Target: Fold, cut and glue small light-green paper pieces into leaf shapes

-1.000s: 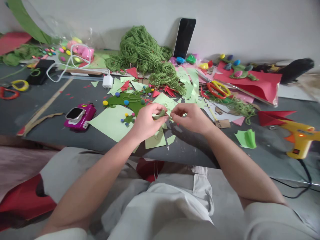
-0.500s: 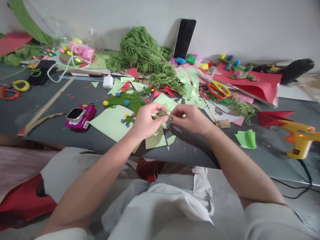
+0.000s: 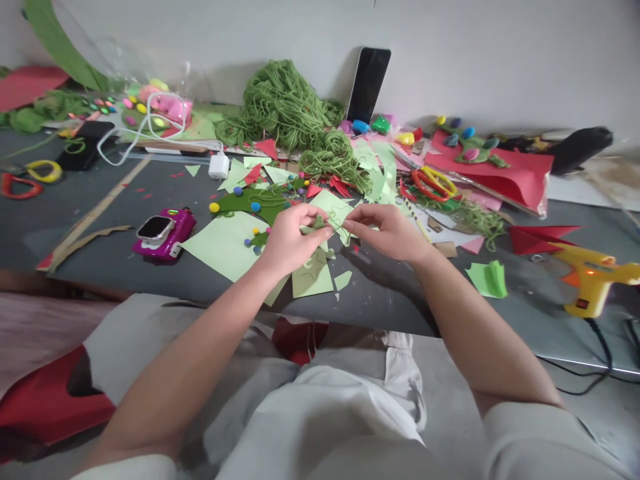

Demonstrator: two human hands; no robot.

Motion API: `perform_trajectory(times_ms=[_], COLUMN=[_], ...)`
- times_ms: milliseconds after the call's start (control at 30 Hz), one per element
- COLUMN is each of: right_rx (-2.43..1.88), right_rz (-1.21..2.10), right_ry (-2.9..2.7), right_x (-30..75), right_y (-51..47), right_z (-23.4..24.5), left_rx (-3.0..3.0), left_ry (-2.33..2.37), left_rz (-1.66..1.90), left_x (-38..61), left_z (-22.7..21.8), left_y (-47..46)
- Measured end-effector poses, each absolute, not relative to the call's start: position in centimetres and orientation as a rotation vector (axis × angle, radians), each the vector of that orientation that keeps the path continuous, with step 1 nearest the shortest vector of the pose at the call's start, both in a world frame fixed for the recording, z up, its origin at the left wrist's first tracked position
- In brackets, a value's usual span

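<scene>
Left hand (image 3: 293, 240) is closed, with thumb and forefinger pinched on a small green piece (image 3: 316, 225). Right hand (image 3: 387, 233) is also closed to a pinch, fingertips (image 3: 350, 225) set on the right end of the same piece. What the piece is made of cannot be told. It is held just above the counter (image 3: 125, 200), near its near edge and about mid-scene, over light green paper scraps (image 3: 313, 277).

A larger light green sheet (image 3: 223, 243) is laid just left of the left hand. Dark green felt with coloured pompoms (image 3: 250, 200) is seen beyond it. A magenta watch case (image 3: 163, 232) is placed further left.

A heap of green yarn (image 3: 285, 107) is piled at the far wall, with a phone (image 3: 369, 83) leaned upright beside it. Red and yellow scissors (image 3: 433, 183) are found far right of the hands, near red paper (image 3: 500, 170). A folded green paper (image 3: 487, 279) is set to the right, and a yellow glue gun (image 3: 590, 277) at the right edge.
</scene>
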State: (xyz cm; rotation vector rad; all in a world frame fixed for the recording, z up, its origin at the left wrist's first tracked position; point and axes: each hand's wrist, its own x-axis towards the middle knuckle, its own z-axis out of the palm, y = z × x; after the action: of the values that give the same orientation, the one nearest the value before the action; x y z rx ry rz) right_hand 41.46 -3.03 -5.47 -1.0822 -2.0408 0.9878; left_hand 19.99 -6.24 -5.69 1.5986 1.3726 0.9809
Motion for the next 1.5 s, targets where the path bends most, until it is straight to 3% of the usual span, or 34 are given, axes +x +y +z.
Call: perform_trajectory(times_ms=[367,633,1000,1233,1400,1500], right_rx=[-1.093,-1.017,-1.005,-1.101,-1.208,-1.272], right_rz=[0.983,1.378,1.352,1.178,0.728,0.599], right_ry=[-2.052,-2.063,-2.081,-2.183,-2.303,-2.098], right_x=[41.2,41.0,40.8,41.0,42.6,45.3], right_y=[-2.8,-3.5,-3.6,-3.5,-5.8,-9.8], right_z=[-5.4,-5.0,-5.2,-5.5,-5.0,-5.0], left_rx=[1.451,1.261,1.163,1.198,1.251,1.302], left_ry=[1.22,1.127,1.071,1.11,1.126,1.127], left_rz=[1.016,1.181,1.115,1.118,1.105,1.089], left_x=[20.2,19.9,20.0,19.7,19.8,19.9], left_z=[-6.5,-6.7,-6.8,-6.6,-6.3,-6.2], left_y=[-6.0,-5.7,-5.9,-6.0,-5.9,-6.1])
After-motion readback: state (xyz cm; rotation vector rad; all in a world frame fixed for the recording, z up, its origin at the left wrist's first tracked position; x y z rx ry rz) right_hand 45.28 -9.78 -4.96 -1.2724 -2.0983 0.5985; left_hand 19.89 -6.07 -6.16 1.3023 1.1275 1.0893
